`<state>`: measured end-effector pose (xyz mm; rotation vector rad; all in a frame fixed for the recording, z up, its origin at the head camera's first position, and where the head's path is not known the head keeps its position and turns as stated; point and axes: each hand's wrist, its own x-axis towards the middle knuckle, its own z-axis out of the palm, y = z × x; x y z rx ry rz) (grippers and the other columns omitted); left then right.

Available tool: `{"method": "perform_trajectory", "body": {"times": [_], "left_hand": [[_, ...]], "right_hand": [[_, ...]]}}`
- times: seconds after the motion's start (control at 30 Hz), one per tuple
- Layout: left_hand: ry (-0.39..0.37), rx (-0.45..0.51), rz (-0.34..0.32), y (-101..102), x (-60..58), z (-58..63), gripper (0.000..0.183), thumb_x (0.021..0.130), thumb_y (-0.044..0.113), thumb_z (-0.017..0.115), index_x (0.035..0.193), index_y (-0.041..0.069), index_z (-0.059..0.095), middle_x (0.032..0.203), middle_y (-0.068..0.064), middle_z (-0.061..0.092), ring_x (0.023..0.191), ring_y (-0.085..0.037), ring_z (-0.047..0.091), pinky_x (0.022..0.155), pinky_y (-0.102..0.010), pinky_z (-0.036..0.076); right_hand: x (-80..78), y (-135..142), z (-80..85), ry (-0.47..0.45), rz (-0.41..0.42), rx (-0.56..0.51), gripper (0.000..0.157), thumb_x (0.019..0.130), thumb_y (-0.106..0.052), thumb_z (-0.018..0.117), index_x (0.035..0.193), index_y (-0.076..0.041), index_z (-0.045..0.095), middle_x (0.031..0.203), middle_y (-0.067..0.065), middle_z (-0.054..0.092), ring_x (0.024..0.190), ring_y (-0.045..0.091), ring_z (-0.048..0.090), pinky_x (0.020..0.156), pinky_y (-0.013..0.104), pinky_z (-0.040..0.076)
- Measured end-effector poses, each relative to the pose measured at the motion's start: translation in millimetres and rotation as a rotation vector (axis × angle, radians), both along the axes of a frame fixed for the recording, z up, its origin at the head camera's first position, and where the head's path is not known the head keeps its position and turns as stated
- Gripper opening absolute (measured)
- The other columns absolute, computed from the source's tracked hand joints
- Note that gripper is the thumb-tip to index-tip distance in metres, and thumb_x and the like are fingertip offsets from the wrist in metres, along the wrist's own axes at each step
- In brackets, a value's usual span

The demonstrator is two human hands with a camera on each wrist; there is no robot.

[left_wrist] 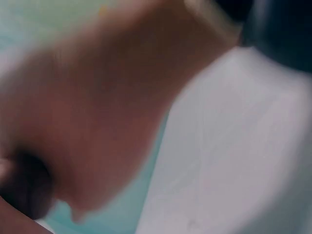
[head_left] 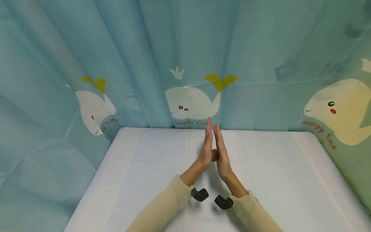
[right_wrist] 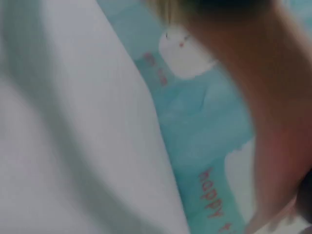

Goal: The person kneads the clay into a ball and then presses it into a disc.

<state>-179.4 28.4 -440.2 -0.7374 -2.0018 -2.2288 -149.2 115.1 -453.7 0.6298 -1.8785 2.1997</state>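
In the head view my left hand (head_left: 206,149) and my right hand (head_left: 222,158) face each other palm to palm, fingers straight and pointing away from me. Between the palms sits a small, round brown thing (head_left: 214,155), touched from both sides; its exact kind does not show. The left wrist view has it as a dark, blurred round shape (left_wrist: 27,187) beside the left hand (left_wrist: 97,126). Only its dark edge (right_wrist: 306,199) enters the right wrist view, next to the right hand (right_wrist: 280,168). The hands appear raised above the table.
A white-covered table (head_left: 156,161) lies beneath the hands. Blue-green curtain (head_left: 261,64) with printed whales hangs along its back and sides. Dark curved camera mounts (head_left: 200,194) stick out inward at both wrists, close to each other. Beige sleeves (head_left: 162,206) cover the forearms.
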Motion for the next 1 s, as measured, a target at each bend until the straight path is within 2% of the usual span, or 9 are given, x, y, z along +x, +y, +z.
{"method": "perform_trajectory", "body": {"times": [0.2, 0.27, 0.33, 0.43, 0.57, 0.73, 0.77, 0.8, 1.0], "left_hand": [[-0.019, -0.01, 0.009, 5, 7.8, -8.2, 0.065, 0.11, 0.049, 0.015, 0.167, 0.023, -0.001, 0.172, 0.004, -0.003, 0.156, -0.012, 0.001, 0.124, -0.051, 0.005], [-0.012, -0.015, 0.006, 7, 15.4, -6.3, 0.067, 0.109, 0.053, 0.015, 0.167, 0.023, 0.0, 0.172, 0.004, -0.002, 0.15, -0.01, 0.023, 0.12, -0.043, 0.02], [-0.008, -0.01, 0.014, 8, 20.3, -3.0, 0.067, 0.109, 0.054, 0.016, 0.167, 0.023, 0.001, 0.172, 0.005, 0.0, 0.147, -0.006, 0.025, 0.119, -0.038, 0.023], [-0.002, -0.001, 0.021, 7, 18.7, 0.8, 0.066, 0.11, 0.05, 0.016, 0.167, 0.021, 0.001, 0.172, 0.004, 0.0, 0.148, -0.007, 0.024, 0.12, -0.037, 0.021], [-0.013, 0.004, 0.049, 4, 5.0, -4.1, 0.064, 0.11, 0.045, 0.017, 0.167, 0.019, 0.001, 0.173, 0.002, 0.0, 0.157, -0.014, -0.001, 0.124, -0.051, 0.001], [-0.034, -0.049, 0.053, 3, 4.9, -17.8, 0.068, 0.109, 0.052, 0.016, 0.167, 0.02, 0.001, 0.173, 0.002, -0.001, 0.157, -0.018, -0.003, 0.122, -0.058, 0.0], [-0.025, -0.06, 0.048, 4, 8.8, -18.9, 0.068, 0.109, 0.053, 0.015, 0.167, 0.02, 0.001, 0.172, 0.002, -0.002, 0.157, -0.018, -0.003, 0.123, -0.057, 0.001], [-0.019, -0.065, 0.038, 4, 12.8, -19.3, 0.068, 0.109, 0.053, 0.015, 0.167, 0.021, 0.0, 0.172, 0.002, -0.003, 0.154, -0.017, 0.018, 0.122, -0.051, 0.014], [-0.009, -0.055, 0.029, 4, 23.6, -10.2, 0.065, 0.11, 0.049, 0.016, 0.167, 0.022, 0.001, 0.172, 0.004, -0.002, 0.152, -0.014, 0.021, 0.122, -0.047, 0.018]], "right_hand": [[-5.0, 4, 14.7, 0.053, -0.066, 0.044, 0.059, 0.112, -0.044, 0.014, 0.167, -0.024, 0.005, 0.173, -0.002, -0.001, 0.157, 0.015, -0.003, 0.122, 0.035, 0.003], [-12.7, 9, 13.6, 0.034, -0.067, 0.018, 0.057, 0.112, -0.042, 0.013, 0.167, -0.029, 0.004, 0.173, -0.004, -0.001, 0.156, 0.013, 0.0, 0.116, 0.028, 0.017], [-16.9, 12, 8.3, -0.005, -0.046, -0.012, 0.055, 0.112, -0.04, 0.011, 0.166, -0.034, 0.003, 0.173, -0.008, -0.002, 0.155, 0.011, 0.004, 0.095, 0.017, 0.034], [-15.0, 10, -1.6, -0.03, -0.015, -0.038, 0.054, 0.113, -0.037, 0.008, 0.166, -0.031, 0.0, 0.173, -0.006, -0.005, 0.155, 0.014, 0.003, 0.087, 0.014, 0.036], [-2.7, 1, -6.1, -0.002, -0.013, -0.017, 0.056, 0.113, -0.038, 0.01, 0.167, -0.024, 0.001, 0.173, -0.003, -0.003, 0.157, 0.015, -0.006, 0.12, 0.026, 0.009], [3.9, -1, 2.4, 0.037, -0.06, 0.048, 0.058, 0.112, -0.041, 0.014, 0.167, -0.024, 0.005, 0.172, -0.007, 0.002, 0.157, 0.014, -0.004, 0.122, 0.052, -0.003], [2.0, 1, 4.1, 0.03, -0.066, 0.05, 0.057, 0.112, -0.041, 0.013, 0.167, -0.027, 0.005, 0.172, -0.008, 0.003, 0.157, 0.013, -0.003, 0.122, 0.051, -0.001], [-0.5, 3, 5.1, 0.017, -0.068, 0.045, 0.056, 0.112, -0.041, 0.013, 0.167, -0.03, 0.005, 0.172, -0.01, 0.004, 0.157, 0.012, -0.001, 0.122, 0.049, 0.004], [-11.3, 9, -5.1, -0.058, -0.022, -0.02, 0.054, 0.112, -0.043, 0.011, 0.166, -0.037, 0.003, 0.172, -0.012, 0.003, 0.154, 0.01, 0.007, 0.106, 0.021, 0.027]]}}
